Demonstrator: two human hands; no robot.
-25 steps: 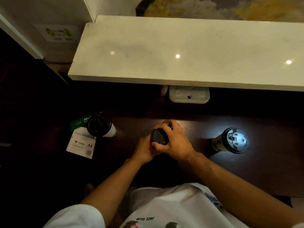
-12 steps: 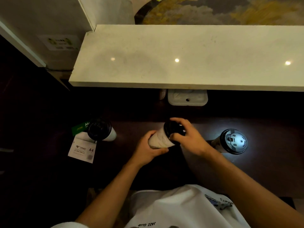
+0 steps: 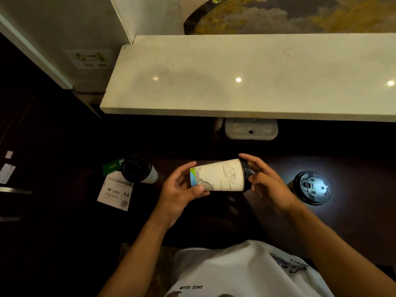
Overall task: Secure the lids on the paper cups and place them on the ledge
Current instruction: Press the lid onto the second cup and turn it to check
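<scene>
Cup [image 3: 216, 177] is held sideways below the ledge [image 3: 246, 93], base gripped by left hand [image 3: 180, 189]; lid [image 3: 246, 175] is pinched by right hand [image 3: 267, 185] (press evenly round the rim).

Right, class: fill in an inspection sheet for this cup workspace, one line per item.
Surface: dark tabletop, dimly lit.
Job's things: paper cup with black lid, held sideways above the table; two lidded cups stand on the table, left cup and right cup; pale ledge holds no cups.
Clutter: A4 paper pack under the left cup; white tray below the ledge.
Grippers: left hand grips the cup base; right hand grips the lid.
Cables: nothing seen.
Surroundings: painted panel behind the ledge.
</scene>
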